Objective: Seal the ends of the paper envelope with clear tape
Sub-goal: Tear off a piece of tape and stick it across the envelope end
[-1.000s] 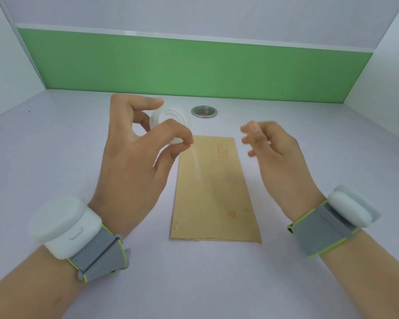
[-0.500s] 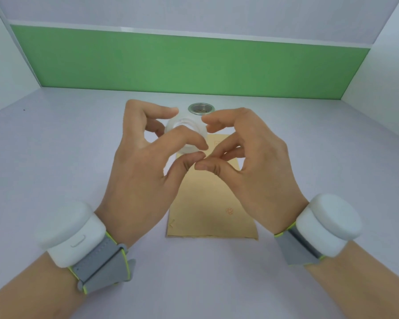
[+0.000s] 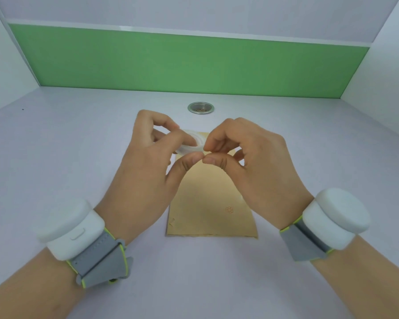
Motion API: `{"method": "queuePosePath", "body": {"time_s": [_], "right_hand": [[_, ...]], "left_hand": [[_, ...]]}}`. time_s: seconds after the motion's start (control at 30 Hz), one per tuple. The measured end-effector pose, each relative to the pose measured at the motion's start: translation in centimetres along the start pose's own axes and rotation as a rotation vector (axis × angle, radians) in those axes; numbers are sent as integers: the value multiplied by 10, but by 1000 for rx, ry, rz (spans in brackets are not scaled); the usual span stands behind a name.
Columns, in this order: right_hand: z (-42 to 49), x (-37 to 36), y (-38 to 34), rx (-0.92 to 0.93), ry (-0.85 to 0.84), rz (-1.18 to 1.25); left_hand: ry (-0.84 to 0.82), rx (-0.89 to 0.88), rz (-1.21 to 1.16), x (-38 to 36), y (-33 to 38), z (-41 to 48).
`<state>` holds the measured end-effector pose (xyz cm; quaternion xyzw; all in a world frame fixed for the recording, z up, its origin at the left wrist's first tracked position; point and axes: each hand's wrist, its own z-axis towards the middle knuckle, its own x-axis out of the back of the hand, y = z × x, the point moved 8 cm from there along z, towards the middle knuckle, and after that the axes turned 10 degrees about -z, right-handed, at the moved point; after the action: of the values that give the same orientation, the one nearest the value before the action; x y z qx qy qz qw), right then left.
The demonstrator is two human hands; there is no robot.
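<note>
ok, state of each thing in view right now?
tape roll: held above the envelope, no pulled-out strip that I can see
left hand: grips the tape roll
right hand: pinches at the roll's rim
envelope: flat on the table, no tape visible on near end

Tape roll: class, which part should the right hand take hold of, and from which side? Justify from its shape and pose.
Probably the outer rim of the tape roll, pinched from its near right side. The left hand holds the ring almost flat over the envelope, leaving that edge bare towards the right hand.
</note>
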<state>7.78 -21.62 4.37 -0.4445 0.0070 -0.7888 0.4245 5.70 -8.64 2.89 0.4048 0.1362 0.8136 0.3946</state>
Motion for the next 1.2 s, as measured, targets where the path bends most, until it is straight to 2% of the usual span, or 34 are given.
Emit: {"method": "queuePosePath", "body": {"time_s": [0.4, 0.53, 0.77, 1.0, 1.2], "right_hand": [[-4, 6, -10, 123, 122, -160], [-6, 1, -14, 159, 79, -140], [-5, 0, -11, 142, 52, -109], [-7, -2, -16, 165, 70, -119], [-6, -6, -22, 214, 16, -103]], "left_hand": [[-62, 128, -88, -10, -9, -4], [-68, 189, -154, -12, -13, -4], [-112, 192, -177, -15, -15, -4], [-53, 266, -252, -14, -18, -4], [-41, 331, -303, -11, -18, -3]]}}
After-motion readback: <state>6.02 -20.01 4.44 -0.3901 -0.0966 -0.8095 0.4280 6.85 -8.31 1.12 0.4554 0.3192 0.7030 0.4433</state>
